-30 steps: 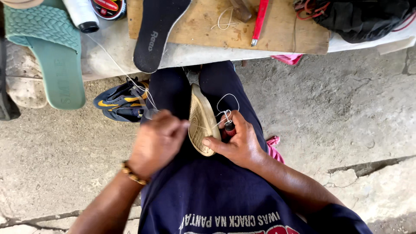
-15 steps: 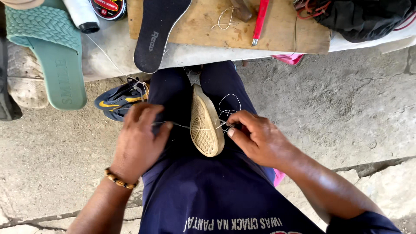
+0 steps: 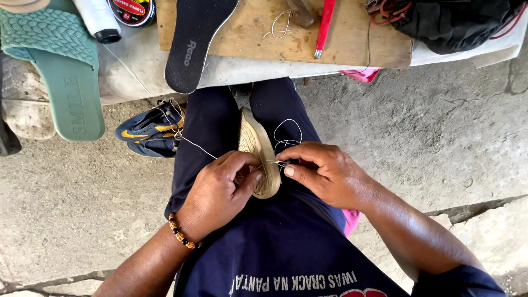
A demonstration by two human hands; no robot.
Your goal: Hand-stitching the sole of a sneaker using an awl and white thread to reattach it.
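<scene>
A shoe with a tan sole stands on edge between my knees, sole facing left. My left hand, with a beaded bracelet at the wrist, grips the shoe's near end. My right hand pinches a white thread at the sole's edge, where the thread loops above my fingers. Another run of the thread leads up and left to a white spool on the bench.
A wooden board on the bench holds a black insole, a red-handled tool and a thread scrap. A round tin, a green slipper and a black bag lie there too. A blue-and-yellow shoe rests on the concrete floor.
My left hand has moved right onto the shoe's near end and closed on it. My right hand stayed at the sole's edge, and the thread between my hands went from taut to slack.
</scene>
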